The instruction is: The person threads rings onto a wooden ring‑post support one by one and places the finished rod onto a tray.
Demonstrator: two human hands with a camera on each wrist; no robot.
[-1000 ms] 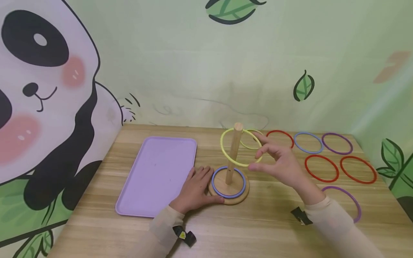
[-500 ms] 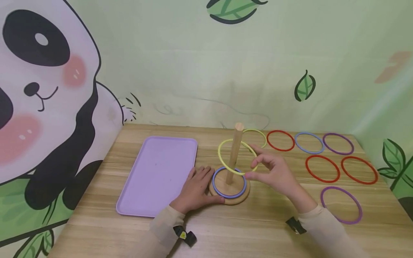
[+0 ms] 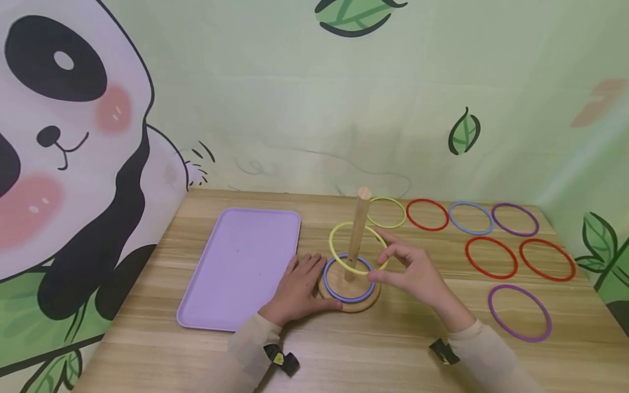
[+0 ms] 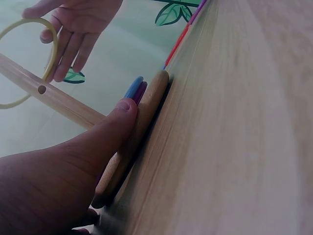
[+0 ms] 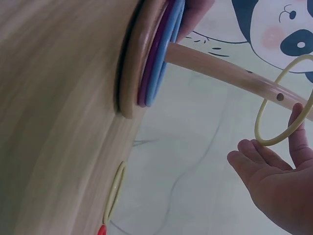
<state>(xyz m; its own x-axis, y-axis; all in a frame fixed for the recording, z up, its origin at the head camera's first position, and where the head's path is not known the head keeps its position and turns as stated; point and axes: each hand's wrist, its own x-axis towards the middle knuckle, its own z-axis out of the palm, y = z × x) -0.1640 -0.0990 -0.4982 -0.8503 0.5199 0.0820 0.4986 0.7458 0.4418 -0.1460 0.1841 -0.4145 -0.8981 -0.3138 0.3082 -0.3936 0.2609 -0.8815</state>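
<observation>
In the head view my right hand (image 3: pixel 414 272) pinches a thin yellow ring (image 3: pixel 330 240) between thumb and fingers. The ring encircles the upright wooden peg (image 3: pixel 361 218), tilted and above the round wooden base (image 3: pixel 352 309). A blue ring (image 3: pixel 325 284) lies on that base around the peg. Beneath it, the right wrist view shows a purple ring (image 5: pixel 149 63). My left hand (image 3: pixel 296 292) rests against the base's left side, fingers extended, its thumb (image 4: pixel 120 120) pressing on the base rim.
A lilac tray (image 3: pixel 236 262) lies left of the stand. Toward the right and back lie several rings, among them a yellow ring (image 3: pixel 388 227), a red ring (image 3: pixel 432 230), a blue ring (image 3: pixel 470 233) and a purple ring (image 3: pixel 530 340). A panda-patterned wall stands behind the table.
The right hand has lowered the yellow ring along the peg toward the base, moving slightly left. My left hand stays where it was.
</observation>
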